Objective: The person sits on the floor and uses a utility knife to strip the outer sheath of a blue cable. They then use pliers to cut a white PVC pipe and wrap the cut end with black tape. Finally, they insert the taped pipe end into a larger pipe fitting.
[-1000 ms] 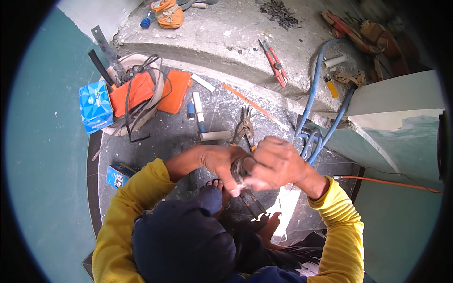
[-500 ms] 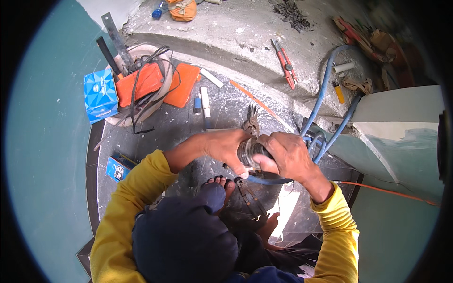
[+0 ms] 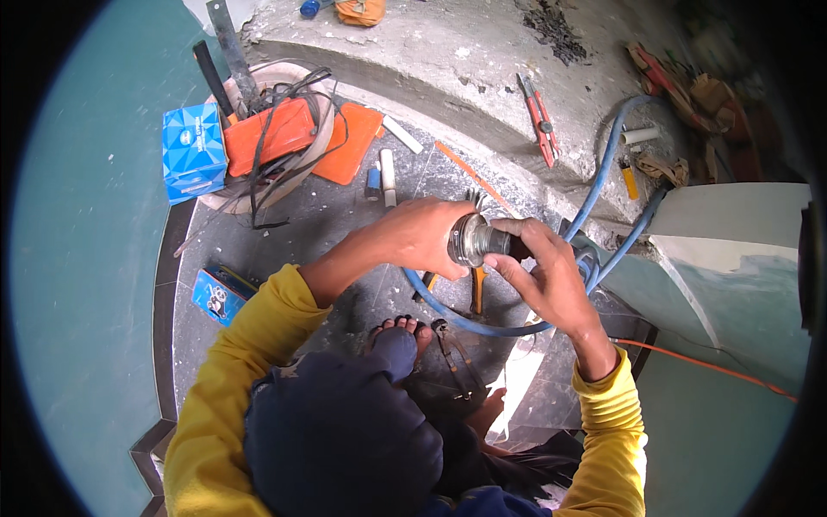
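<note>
Between my two hands is a round metal fitting (image 3: 471,241), with a wide silver ribbed collar and a narrower dark end. Its left side sits in my left hand (image 3: 420,237), fingers curled round behind it and thumb below. My right hand (image 3: 549,274) pinches the dark end between thumb and fingers; part of that end is hidden. Below the fitting, pliers with orange handles (image 3: 478,291) lie on the tiles, partly covered by my left hand. A blue hose (image 3: 482,327) curves under my hands. Another pair of pliers (image 3: 457,358) lies near my foot.
On the left stands a tub (image 3: 326,129) full of tools and cables, with an orange case (image 3: 351,142) and a blue box (image 3: 191,151) at it. A smaller blue box (image 3: 220,297) lies nearer. Red-handled cutters (image 3: 538,121) rest on the concrete step (image 3: 431,73). An orange cord (image 3: 706,368) runs right.
The fitting has turned in my hands, and more of its collar and dark end shows. My right hand has shifted right and opened its grip somewhat. The view has moved slightly.
</note>
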{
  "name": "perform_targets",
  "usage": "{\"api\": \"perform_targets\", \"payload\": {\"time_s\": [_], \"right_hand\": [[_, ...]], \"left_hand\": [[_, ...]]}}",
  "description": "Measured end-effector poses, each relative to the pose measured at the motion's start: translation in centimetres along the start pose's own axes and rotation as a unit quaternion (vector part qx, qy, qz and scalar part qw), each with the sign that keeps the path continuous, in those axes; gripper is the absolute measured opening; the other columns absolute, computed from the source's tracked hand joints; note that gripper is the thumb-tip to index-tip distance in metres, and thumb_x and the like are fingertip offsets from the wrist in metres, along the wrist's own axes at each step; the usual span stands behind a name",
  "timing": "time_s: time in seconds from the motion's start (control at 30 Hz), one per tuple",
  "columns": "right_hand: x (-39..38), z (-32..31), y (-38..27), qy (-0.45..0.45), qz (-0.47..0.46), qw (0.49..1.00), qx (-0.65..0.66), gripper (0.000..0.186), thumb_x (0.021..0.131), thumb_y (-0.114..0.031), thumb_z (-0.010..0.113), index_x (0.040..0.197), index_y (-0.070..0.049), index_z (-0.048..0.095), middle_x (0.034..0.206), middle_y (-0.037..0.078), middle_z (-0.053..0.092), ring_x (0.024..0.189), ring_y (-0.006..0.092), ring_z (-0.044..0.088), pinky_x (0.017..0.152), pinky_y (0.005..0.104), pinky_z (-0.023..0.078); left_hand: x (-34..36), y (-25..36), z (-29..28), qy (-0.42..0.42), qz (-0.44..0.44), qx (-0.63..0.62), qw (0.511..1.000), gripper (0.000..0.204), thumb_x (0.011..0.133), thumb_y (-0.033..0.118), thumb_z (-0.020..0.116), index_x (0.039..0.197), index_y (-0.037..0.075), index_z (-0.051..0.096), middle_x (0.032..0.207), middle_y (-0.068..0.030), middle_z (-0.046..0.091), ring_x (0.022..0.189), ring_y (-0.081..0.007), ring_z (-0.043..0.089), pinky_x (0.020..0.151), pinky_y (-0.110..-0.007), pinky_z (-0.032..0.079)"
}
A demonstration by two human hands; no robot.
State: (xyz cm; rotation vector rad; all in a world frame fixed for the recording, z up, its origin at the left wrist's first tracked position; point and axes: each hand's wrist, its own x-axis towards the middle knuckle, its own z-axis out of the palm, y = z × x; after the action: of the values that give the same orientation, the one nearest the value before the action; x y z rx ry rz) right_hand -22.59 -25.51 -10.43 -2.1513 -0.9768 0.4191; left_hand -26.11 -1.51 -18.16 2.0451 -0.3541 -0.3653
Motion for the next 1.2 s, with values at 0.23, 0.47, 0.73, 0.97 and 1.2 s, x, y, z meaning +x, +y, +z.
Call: {"api": "perform_targets", "payload": {"time_s": [0.23,0.47,0.73,0.97,1.2], "right_hand": [[-1.1,1.3,2.7,0.038,0.088,0.974,0.205,0.048,0.088,-0.003,0.084,0.133,-0.003,0.066,0.112,0.007,0.068,0.101,0.0163,0.065,0.090,0.0317,0.055],[-1.8,3.4,4.7,0.109,0.178,0.928,0.310,0.051,0.091,-0.001,0.083,0.137,-0.005,0.062,0.102,0.000,0.059,0.095,0.0086,0.057,0.084,0.0247,0.051],[-0.3,5.1,6.1,0.153,0.150,0.932,0.292,0.049,0.092,0.003,0.079,0.138,0.000,0.061,0.102,0.003,0.065,0.095,0.0098,0.063,0.084,0.0262,0.053],[1.4,6.8,6.8,0.196,0.095,0.959,0.181,0.045,0.092,-0.004,0.081,0.133,0.000,0.066,0.106,0.009,0.070,0.092,0.0148,0.070,0.083,0.0304,0.056],[2.1,7.3,6.2,0.200,0.107,0.954,0.194,0.045,0.093,-0.005,0.079,0.135,0.003,0.065,0.111,0.011,0.070,0.093,0.0152,0.071,0.082,0.0309,0.057]], "left_hand": [[-0.3,-3.1,0.4,0.025,0.040,-0.024,0.999,0.068,0.068,0.025,0.094,0.124,0.004,0.063,0.120,-0.0168,0.066,0.116,-0.0352,0.063,0.098,-0.043,0.050],[-0.2,-4.2,0.7,0.073,0.065,0.018,0.995,0.080,0.066,0.023,0.096,0.136,0.011,0.060,0.132,-0.0113,0.058,0.132,-0.0320,0.052,0.115,-0.046,0.039],[0.9,-7.0,1.2,0.130,0.033,0.055,0.989,0.079,0.068,0.018,0.094,0.140,0.019,0.060,0.137,-0.0096,0.058,0.136,-0.0344,0.049,0.115,-0.048,0.037],[2.1,-8.1,1.4,0.129,-0.013,0.123,0.984,0.082,0.069,0.019,0.092,0.144,0.019,0.059,0.142,-0.0089,0.058,0.137,-0.0328,0.050,0.115,-0.047,0.032],[2.0,-9.4,1.9,0.132,-0.053,0.118,0.983,0.086,0.072,0.024,0.092,0.149,0.016,0.055,0.144,-0.0116,0.060,0.139,-0.0323,0.050,0.116,-0.046,0.031]]}}
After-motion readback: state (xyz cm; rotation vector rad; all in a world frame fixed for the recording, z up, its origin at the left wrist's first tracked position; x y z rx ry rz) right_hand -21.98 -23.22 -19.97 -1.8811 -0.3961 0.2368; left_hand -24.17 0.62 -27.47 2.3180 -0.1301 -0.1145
